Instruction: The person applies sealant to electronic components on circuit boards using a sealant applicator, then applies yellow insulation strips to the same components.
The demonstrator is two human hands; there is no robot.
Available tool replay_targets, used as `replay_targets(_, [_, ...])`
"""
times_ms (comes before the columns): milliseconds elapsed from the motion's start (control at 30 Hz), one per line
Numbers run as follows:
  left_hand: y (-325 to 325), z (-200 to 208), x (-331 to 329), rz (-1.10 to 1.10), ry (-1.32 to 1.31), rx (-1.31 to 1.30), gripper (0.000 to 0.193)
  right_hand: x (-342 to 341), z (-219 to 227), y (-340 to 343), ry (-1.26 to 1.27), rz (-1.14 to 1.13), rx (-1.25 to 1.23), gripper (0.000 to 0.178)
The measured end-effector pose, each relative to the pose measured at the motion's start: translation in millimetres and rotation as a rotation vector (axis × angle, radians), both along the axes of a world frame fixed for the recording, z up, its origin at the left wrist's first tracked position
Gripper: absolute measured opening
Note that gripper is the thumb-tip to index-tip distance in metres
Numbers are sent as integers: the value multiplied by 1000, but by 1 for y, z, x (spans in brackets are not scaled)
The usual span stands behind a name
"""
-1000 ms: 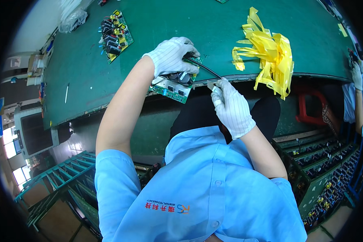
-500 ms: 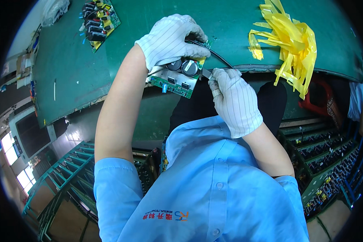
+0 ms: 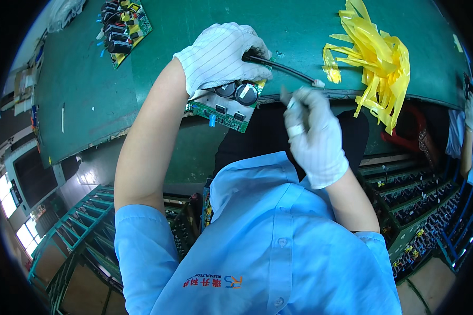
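Observation:
At the near edge of the table, my left hand (image 3: 223, 60), in a white striped glove, is closed over a green circuit board (image 3: 231, 123). Round black capacitors (image 3: 246, 94) and a small blue part (image 3: 212, 121) show on the board. Its far side is hidden under my fingers. From beneath them a black cable (image 3: 284, 68) runs right, ending in a white connector (image 3: 318, 83). My gloved right hand (image 3: 318, 139), smeared by motion, is pinched just below that connector, apart from it. A small flat grey blade (image 3: 285, 96) sticks out of its fingers; its handle is hidden.
Yellow tape strips (image 3: 376, 63) hang over the table's edge at right. A second board (image 3: 123, 31) lies far left on the green table (image 3: 168, 21). Racks of boards (image 3: 415, 210) stand below right, beside a red chair (image 3: 412, 126). Another person's gloved hand (image 3: 470, 111) shows at far right.
My right hand has drawn back from the board, slightly right and nearer me, with the blade. The cable now points further out, with its white connector in sight. Another person's arm has appeared at far right.

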State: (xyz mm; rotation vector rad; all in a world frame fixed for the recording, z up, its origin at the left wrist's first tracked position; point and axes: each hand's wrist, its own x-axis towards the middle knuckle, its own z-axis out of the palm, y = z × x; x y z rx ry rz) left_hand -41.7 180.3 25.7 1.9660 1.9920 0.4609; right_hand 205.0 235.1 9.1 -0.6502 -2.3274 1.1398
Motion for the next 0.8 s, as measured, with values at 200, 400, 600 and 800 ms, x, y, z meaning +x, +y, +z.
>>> replay_targets(200, [6,7,3,126,-38,-121,39,-8,-7,-1,-91,118,179,17])
replay_targets(400, [6,4,1,117,-27,-88,34,-14,-7,0,-183,117,204,16])
replay_targets(600, [6,-4,-6,-27,75,-47,33,-16,7,7,-227,-22,152,31])
replay_targets(800, [13,-2,4,352,247,50,24,-17,11,22,-135,28,232,28])
